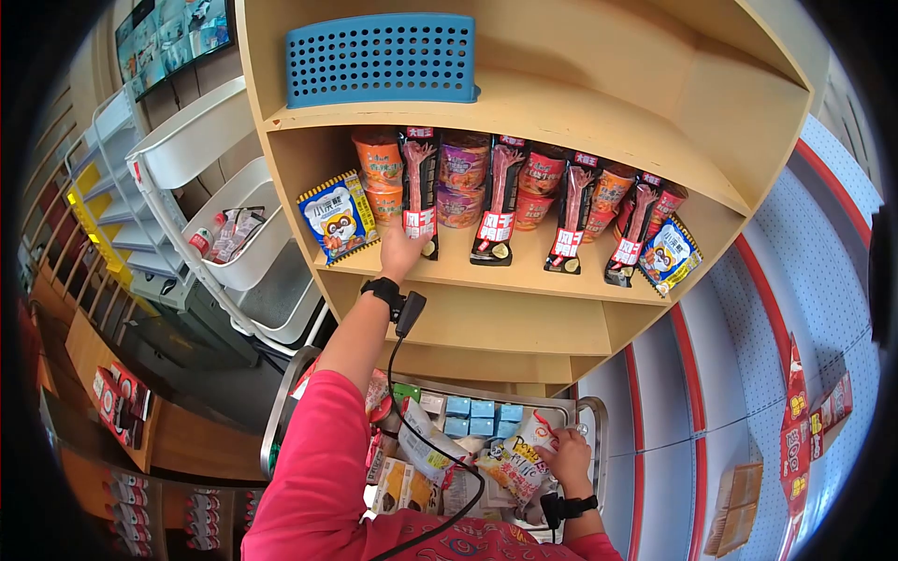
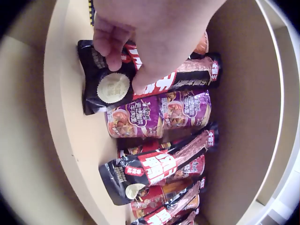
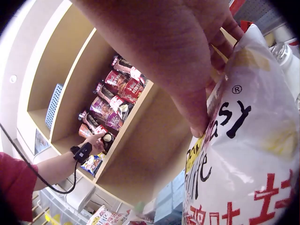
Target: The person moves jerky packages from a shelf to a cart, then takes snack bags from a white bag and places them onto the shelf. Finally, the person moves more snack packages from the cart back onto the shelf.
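In the head view my left hand (image 1: 402, 252) is at the lower end of the leftmost long black snack packet (image 1: 420, 187), which leans upright against stacked noodle cups. The left wrist view has its thumb and bent fingers (image 2: 112, 58) lying on the front of that packet, not wrapped round its edges. Lower down, my right hand (image 1: 568, 458) grips the edge of a white puffed-snack bag (image 1: 524, 460). Up close in the right wrist view, the thumb presses this bag's printed face (image 3: 248, 140), the other fingers partly hidden behind it.
Three more black packets stand along the shelf before noodle cups (image 1: 461, 178). Blue-and-white snack packs (image 1: 337, 220) flank the row. A blue basket (image 1: 379, 61) occupies the shelf above. Below is a loaded cart with a metal rim (image 1: 599, 411); a white trolley (image 1: 201, 131) stands left.
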A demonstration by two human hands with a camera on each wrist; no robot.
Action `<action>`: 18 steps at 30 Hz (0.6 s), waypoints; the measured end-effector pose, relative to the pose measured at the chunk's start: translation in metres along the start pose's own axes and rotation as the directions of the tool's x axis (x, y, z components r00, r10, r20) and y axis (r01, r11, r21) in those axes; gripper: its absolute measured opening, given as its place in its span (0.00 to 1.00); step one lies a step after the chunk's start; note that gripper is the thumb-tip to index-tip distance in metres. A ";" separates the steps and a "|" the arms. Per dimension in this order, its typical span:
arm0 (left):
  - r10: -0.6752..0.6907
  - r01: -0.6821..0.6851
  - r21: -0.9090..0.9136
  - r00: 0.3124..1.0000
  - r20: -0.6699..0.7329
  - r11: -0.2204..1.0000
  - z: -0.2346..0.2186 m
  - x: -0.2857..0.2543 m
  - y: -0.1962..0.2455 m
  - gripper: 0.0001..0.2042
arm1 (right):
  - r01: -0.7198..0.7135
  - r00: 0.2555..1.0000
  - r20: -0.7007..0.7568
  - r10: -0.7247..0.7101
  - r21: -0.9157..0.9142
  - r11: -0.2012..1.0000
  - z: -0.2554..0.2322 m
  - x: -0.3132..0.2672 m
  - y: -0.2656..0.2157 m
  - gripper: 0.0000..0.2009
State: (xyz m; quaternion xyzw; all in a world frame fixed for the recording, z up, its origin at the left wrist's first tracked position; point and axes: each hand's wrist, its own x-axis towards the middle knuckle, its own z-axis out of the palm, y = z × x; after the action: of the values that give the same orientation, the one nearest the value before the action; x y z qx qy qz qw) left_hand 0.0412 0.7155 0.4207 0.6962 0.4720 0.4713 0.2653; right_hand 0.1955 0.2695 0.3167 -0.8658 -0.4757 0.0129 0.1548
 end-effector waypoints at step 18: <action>0.123 -0.124 -0.027 0.992 -0.025 0.992 0.018 0.011 -0.032 0.19 | 0.019 0.999 -0.036 -0.017 0.048 0.999 0.000 -0.004 0.005 0.22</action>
State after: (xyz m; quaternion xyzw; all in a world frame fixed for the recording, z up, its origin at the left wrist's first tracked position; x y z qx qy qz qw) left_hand 0.0459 0.7406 0.3917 0.7149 0.4242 0.5013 0.2400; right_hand 0.1977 0.2640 0.3144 -0.8576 -0.4801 0.0075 0.1842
